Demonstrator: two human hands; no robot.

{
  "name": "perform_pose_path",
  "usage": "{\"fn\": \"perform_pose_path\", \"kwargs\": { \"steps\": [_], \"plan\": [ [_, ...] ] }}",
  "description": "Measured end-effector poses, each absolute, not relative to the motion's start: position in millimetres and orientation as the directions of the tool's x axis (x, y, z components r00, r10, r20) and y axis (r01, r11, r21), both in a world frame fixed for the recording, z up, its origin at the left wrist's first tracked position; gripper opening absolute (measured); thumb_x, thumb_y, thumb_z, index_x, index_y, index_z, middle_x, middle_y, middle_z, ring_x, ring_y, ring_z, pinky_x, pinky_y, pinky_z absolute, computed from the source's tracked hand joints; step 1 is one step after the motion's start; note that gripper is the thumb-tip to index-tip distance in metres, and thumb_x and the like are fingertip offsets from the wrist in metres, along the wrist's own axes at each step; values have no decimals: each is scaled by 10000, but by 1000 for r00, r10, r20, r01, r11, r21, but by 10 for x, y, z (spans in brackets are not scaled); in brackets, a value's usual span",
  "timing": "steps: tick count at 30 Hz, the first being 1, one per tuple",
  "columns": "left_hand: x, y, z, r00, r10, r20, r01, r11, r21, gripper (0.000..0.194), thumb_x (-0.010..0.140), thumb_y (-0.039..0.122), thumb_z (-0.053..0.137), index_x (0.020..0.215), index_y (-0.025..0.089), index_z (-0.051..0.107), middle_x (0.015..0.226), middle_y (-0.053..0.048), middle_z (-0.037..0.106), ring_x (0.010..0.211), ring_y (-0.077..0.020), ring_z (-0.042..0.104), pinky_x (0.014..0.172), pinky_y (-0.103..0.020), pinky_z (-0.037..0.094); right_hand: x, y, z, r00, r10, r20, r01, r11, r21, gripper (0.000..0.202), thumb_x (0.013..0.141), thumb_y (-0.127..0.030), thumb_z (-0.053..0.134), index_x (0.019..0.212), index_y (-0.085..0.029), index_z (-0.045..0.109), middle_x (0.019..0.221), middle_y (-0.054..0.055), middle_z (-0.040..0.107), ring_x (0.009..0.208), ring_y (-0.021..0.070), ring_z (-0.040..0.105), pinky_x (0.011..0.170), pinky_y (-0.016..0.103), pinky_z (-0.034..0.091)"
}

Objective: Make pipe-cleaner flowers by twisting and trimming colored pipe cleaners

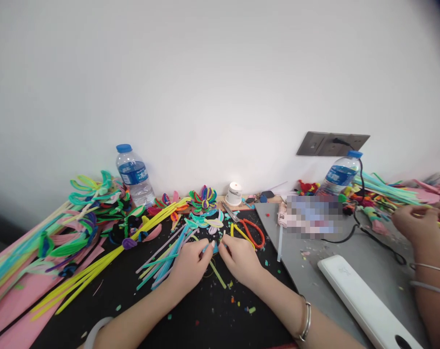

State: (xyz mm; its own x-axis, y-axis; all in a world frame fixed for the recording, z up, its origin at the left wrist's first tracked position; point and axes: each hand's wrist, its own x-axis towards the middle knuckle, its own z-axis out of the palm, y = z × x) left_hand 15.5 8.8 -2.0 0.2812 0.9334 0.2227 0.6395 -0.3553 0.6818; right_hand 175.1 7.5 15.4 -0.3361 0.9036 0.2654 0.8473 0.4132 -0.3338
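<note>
Over the black mat (263, 312), my left hand (193, 261) and my right hand (241, 258) are close together, fingers closed in a pinch. A short light-blue fuzzy piece (215, 248), which looks like pipe cleaner, shows between the fingertips; most of it is hidden. A green pipe cleaner (217, 274) lies beneath my hands. Left of them spreads a bundle of blue, green and purple pipe cleaners (162, 264). Just beyond my right hand rest scissors (255, 233) with orange handles. Behind my hands sits a teal and white pipe-cleaner flower (205, 220).
Yellow-stemmed pipe cleaners (92, 274) and finished flowers fill the left. Water bottles (133, 174) (339, 174) stand by the wall, a small white tub (234, 194) between them. A pink glue gun (282, 215) and white case (365, 300) lie right. Another person's hand (416, 223) works far right.
</note>
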Motion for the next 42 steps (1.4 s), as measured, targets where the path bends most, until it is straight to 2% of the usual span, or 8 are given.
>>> {"fn": "perform_pose_path", "kwargs": {
  "steps": [6, 10, 13, 18, 24, 29, 34, 42],
  "plan": [
    [6, 135, 173, 245, 922, 300, 673, -384, 632, 365, 891, 365, 383, 585, 204, 267, 515, 71, 311, 485, -105, 336, 515, -237, 259, 1848, 223, 114, -200, 933, 300, 858, 314, -405, 229, 909, -270, 412, 742, -181, 541, 621, 0, 582, 563, 135, 536, 537, 220, 291],
    [-264, 226, 289, 129, 934, 334, 816, -291, 500, 232, 858, 330, 420, 661, 209, 403, 559, 48, 447, 527, -133, 447, 538, -237, 318, 1881, 311, 116, -164, 950, 266, 857, 271, -439, 248, 887, -260, 460, 1102, -165, 540, 693, 12, 622, 618, 163, 573, 555, 229, 313],
    [-443, 288, 272, 124, 965, 231, 913, -203, 355, 124, 802, 320, 484, 737, 215, 496, 711, -9, 585, 671, -193, 560, 540, -251, 353, 1880, 314, 128, -182, 953, 241, 848, 277, -452, 362, 882, -258, 458, 1231, -161, 457, 691, 7, 621, 624, 174, 575, 554, 233, 317],
    [-508, 319, 217, 138, 988, 63, 962, -149, 229, 115, 783, 276, 493, 718, 207, 558, 796, -58, 662, 784, -237, 629, 671, -293, 446, 1908, 287, 114, -187, 955, 232, 811, 283, -513, 230, 894, -252, 411, 1079, -184, 529, 618, -19, 571, 569, 155, 543, 544, 226, 314],
    [-509, 283, 263, 103, 994, 45, 975, -110, 193, 278, 861, 231, 374, 835, 201, 650, 832, -87, 698, 950, -287, 629, 716, -327, 484, 1941, 270, 111, -190, 951, 245, 762, 300, -573, 188, 896, -250, 392, 957, -187, 558, 580, -29, 531, 556, 143, 527, 548, 222, 323],
    [-550, 311, 154, 110, 986, 127, 964, -137, 227, 359, 874, 197, 332, 1110, 178, 601, 1046, -111, 664, 1009, -272, 609, 786, -353, 493, 1938, 257, 108, -204, 945, 255, 737, 320, -595, 182, 891, -246, 393, 927, -179, 558, 545, -37, 501, 525, 138, 506, 538, 222, 325],
    [-570, 341, 73, 124, 958, 259, 943, -195, 268, 303, 856, 197, 374, 1059, 166, 597, 1087, -111, 628, 1019, -252, 603, 918, -354, 450, 1929, 236, 113, -215, 939, 269, 729, 338, -595, 181, 887, -227, 399, 919, -174, 568, 534, -39, 507, 496, 129, 492, 529, 220, 327],
    [-623, 367, 44, 76, 943, 322, 932, -182, 312, 277, 863, 215, 381, 1055, 169, 575, 1018, -124, 666, 957, -282, 622, 833, -407, 493, 1915, 215, 127, -228, 933, 277, 713, 354, -605, 176, 881, -214, 401, 891, -175, 572, 520, -40, 499, 478, 123, 478, 500, 217, 312]
  ]
}}
